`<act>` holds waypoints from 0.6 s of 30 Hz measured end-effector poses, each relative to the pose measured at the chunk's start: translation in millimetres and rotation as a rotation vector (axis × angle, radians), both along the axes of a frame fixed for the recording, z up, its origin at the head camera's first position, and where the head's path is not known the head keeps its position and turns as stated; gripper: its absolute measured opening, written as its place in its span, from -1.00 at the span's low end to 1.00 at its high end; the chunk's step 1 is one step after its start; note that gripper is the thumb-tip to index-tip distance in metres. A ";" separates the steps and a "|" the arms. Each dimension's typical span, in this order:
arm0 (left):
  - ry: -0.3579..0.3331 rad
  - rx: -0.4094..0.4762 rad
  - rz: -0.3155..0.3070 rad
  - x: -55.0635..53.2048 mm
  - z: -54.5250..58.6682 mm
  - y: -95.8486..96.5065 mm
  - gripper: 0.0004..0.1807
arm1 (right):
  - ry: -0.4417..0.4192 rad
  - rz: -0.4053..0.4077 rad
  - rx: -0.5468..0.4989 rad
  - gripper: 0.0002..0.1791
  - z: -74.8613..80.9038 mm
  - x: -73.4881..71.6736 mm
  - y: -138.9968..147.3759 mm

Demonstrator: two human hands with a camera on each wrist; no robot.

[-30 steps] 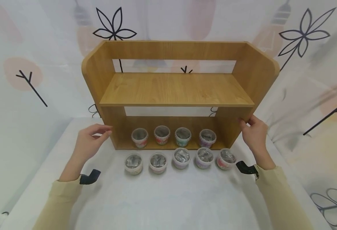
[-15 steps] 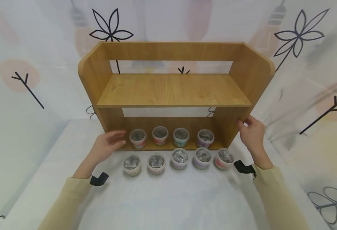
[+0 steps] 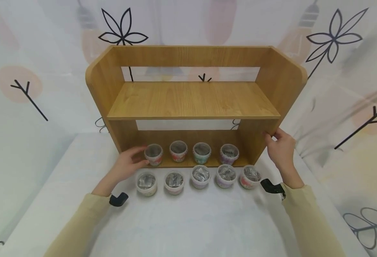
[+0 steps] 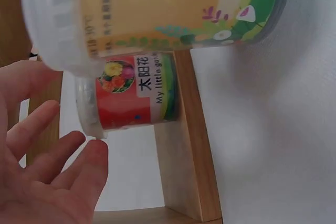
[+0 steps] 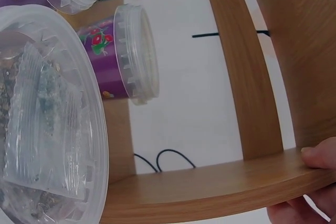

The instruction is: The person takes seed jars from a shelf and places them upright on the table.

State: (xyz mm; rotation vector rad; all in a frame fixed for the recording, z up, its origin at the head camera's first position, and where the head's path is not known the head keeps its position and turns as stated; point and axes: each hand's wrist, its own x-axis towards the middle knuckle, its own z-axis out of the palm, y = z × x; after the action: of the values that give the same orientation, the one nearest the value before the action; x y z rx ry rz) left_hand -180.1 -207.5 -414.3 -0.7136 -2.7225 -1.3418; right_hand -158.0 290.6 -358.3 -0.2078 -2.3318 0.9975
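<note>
A two-tier wooden shelf stands against the wall. Several small clear-lidded planting tubs line its lower tier, the leftmost being a red-labelled tub printed "My little garden". My left hand reaches in beside this tub, fingers spread. In the left wrist view its fingertips come right at the lid rim of the red-labelled tub. My right hand grips the front edge of the shelf's right side panel, thumb inside and fingers outside, as the right wrist view of the side panel shows.
In front of the shelf, a row of several more tubs stands on the white table. A cream-labelled tub is close to my left wrist, and a red tub ends the row at the right.
My left hand has moved right, from outside the shelf's left panel to the leftmost tub on the lower tier. My right hand has kept its grip on the panel.
</note>
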 end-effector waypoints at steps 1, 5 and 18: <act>0.001 -0.013 0.006 -1.2 -0.6 0.8 -0.44 | 0.001 -0.002 0.001 -0.60 0.3 -0.1 0.0; 0.001 -0.049 0.014 -5.6 0.1 4.5 -0.44 | -0.008 -0.009 -0.003 -0.59 1.7 -0.1 -0.4; -0.033 -0.108 -0.011 -19.2 -10.6 5.8 -0.48 | -0.013 -0.006 -0.005 -0.58 0.5 -0.1 -0.9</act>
State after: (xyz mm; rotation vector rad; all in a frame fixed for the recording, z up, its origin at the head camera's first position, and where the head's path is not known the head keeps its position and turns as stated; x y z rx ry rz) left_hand -199.4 -201.7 -424.9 -0.7205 -2.8394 -1.2273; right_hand -158.1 289.7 -357.7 -0.2240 -2.3395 1.0021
